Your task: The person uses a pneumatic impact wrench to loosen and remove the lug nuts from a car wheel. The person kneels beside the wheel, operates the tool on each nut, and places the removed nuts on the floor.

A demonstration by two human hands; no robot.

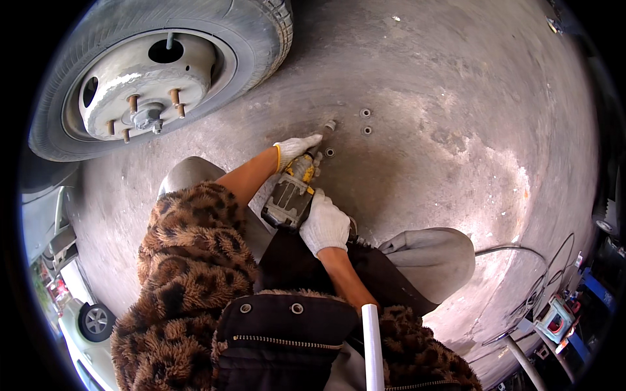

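An impact wrench [289, 201], yellow at the nose with a grey and black body, is in both my hands over the concrete floor. My left hand [298, 148], in a white knit glove, is closed around the shaft near its front. A metal socket [330, 125] sticks out beyond those fingers. My right hand [324, 223], gloved too, grips the rear handle, which the glove mostly hides. Close by on the floor lie a lug nut [330, 152], a second nut [367, 130] and a third nut [365, 113].
A truck wheel [153, 75] stands at upper left, several bare rusty studs [175, 96] on its hub. A black cable [515, 247] runs right from my knee. Tools and a teal-and-red device [557, 319] sit at lower right. A car [91, 339] is at lower left.
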